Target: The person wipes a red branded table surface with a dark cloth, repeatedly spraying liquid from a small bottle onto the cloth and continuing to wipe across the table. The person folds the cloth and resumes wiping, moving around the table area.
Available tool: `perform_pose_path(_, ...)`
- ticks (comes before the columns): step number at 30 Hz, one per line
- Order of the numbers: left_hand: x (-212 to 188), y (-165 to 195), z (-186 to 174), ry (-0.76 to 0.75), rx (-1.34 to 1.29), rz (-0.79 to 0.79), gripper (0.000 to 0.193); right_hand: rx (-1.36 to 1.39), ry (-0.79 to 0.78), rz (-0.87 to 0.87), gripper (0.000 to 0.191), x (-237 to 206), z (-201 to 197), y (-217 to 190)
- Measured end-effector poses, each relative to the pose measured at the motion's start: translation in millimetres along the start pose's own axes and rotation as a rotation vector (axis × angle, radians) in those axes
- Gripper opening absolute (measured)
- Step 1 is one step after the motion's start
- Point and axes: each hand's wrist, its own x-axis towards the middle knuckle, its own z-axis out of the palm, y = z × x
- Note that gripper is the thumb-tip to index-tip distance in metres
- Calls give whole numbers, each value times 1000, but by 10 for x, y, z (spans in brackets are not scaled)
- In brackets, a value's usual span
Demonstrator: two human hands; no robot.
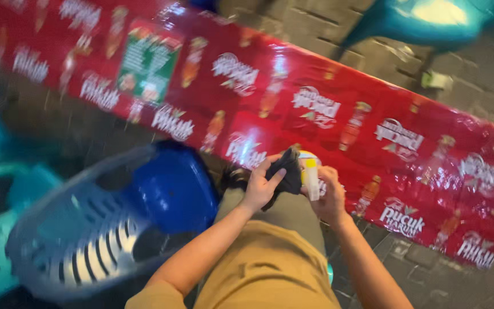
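Basket [81, 240] lies left of the hands [293, 189], table [407, 143] just beyond them

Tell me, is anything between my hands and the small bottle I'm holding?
Only the dark cloth: the left hand presses it against the small bottle. The right hand grips the bottle directly, with nothing visible between.

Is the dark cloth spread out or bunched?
Bunched: the dark cloth is crumpled between the left hand and the right hand, pressed against a small white bottle.
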Motion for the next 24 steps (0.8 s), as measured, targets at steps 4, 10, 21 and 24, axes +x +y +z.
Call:
perform_pose_path(4, -237, 264, -815, 87, -170, 141, 30, -1, -96, -138, 49, 623, 696, -677)
perform_pose_path(10, -828, 461, -1933, 303, -322, 8, 32, 929, -231, 567, 52, 995, 1753, -1334)
perform_pose_path(21, -1186, 659, -1947, 618, -386, 132, 32, 242, -546, -406, 56, 1047, 2031, -1385)
perform_pose_path(24, -1279, 679, -1710, 643, -187, 148, 33, 263, -575, -416, 69, 1077, 1926, -1380)
